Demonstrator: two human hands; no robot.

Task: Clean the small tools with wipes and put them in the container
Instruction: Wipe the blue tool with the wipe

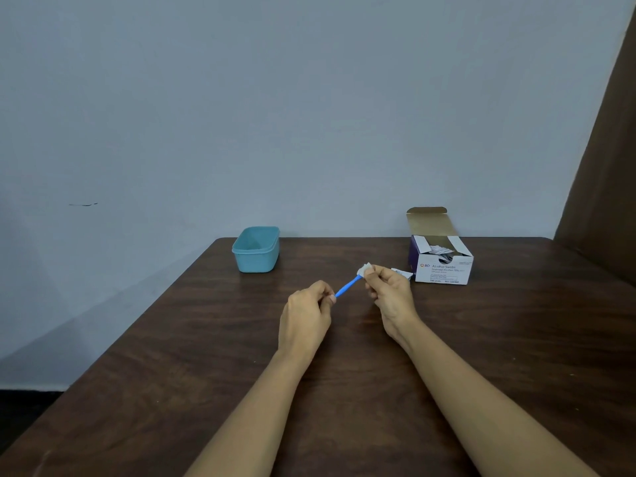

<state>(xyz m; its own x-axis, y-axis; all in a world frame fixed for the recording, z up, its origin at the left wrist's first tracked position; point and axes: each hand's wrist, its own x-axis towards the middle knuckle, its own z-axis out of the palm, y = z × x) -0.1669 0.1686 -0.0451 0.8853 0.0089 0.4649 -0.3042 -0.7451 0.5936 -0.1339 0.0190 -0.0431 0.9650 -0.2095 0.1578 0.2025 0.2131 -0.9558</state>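
Mid-clean, frame centre: your left hand (306,316) pinches blue tool (347,286), right hand (389,289) squeezes wipe (365,269) round its tip. Tub (256,251) upper left looks empty, so drop-in not done yet. Swab box (444,263) open at right.

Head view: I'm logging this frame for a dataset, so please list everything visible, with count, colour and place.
Table: one, dark brown wood, fills the lower frame.
Container: one, light blue, open, far left part of the table.
Swab box: one, white and purple, flap open, far right.
Torn wrapper: one, white, lying beside the box.
Small tool: one, blue, held between both hands.
Wipe: one, white, wrapped on the tool's far end.
Left hand: pinches the tool's near end.
Right hand: grips the wipe.
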